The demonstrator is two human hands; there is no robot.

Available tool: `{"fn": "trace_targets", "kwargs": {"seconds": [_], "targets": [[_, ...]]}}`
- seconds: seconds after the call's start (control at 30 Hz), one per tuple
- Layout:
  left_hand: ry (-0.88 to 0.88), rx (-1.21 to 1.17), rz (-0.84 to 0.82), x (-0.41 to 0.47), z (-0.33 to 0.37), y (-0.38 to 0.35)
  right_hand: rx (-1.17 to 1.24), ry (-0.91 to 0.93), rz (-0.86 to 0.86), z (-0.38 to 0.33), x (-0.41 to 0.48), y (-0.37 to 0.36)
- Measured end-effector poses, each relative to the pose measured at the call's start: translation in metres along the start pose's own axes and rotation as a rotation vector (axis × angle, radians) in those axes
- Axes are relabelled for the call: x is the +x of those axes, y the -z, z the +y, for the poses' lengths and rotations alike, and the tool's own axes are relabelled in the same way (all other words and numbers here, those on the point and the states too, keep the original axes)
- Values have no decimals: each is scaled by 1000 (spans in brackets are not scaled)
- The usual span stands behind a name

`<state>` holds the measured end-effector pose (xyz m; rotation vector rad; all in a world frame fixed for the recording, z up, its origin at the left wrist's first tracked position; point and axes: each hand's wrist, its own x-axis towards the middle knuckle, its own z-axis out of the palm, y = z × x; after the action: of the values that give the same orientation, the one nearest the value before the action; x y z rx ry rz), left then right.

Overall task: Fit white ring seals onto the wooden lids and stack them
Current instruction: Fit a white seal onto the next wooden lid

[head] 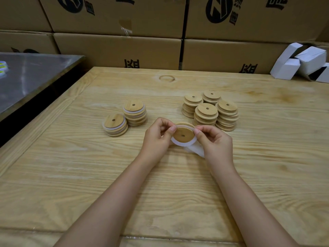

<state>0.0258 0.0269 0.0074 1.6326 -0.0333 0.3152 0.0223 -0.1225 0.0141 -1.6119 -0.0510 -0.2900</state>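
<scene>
- Left hand (156, 135) and right hand (214, 142) pinch a wooden lid (183, 134) at opposite edges, thumbs on the white ring seal (179, 143) round its rim.
- White material (195, 151) under the right hand, perhaps spare rings.
- Sealed stacks (124, 120) stand left, bare stacks (211, 111) just behind the lid.
- Forearms cross a wide stretch of table (80, 175) from its near edge.
</scene>
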Motion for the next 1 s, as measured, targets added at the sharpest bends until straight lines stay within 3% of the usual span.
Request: {"fn": "trace_targets", "kwargs": {"seconds": [0.23, 0.33, 0.53, 0.7, 1.0], "targets": [[47, -61, -1, 1, -2, 0, -96, 7, 9, 2, 1, -1], [22, -63, -80, 1, -3, 4, -88, -4, 16, 2, 3, 1], [-157, 190, -185, 3, -5, 16, -65, -2, 1, 1, 4, 1], [-154, 249, -204, 2, -4, 18, -115, 37, -26, 2, 2, 0], [-42, 125, -68, 7, -2, 13, -288, 150, -28, 5, -2, -2]]}}
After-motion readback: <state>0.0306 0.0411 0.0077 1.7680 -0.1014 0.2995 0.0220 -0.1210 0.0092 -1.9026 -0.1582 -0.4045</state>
